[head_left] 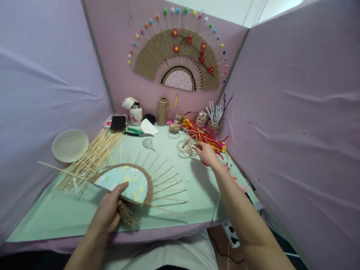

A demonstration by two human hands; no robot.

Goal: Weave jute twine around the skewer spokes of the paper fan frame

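Observation:
My left hand (108, 208) grips the straight edge of a half-round fan piece (128, 182), thumb on top. Pale blue cloth with yellow flowers covers it, a brown band runs round its curve, and thin sticks fan outward from it. A twine tassel (128, 214) hangs below, beside my fingers. Farther off, my right hand (204, 152) reaches to a loose coil of twine (185, 147), fingertips pinched together at its right side. What lies between those fingertips is too small to make out. Red and yellow craft stems (201, 131) lie just behind this hand.
On the left lie many bamboo sticks (104, 146) and a white plate (70, 145). Green-handled pliers (135, 132), a protractor (147, 143), a twine spool (162, 111) and a cup of glue sticks (215, 118) stand toward the back. A finished fan (157, 52) hangs on the back wall.

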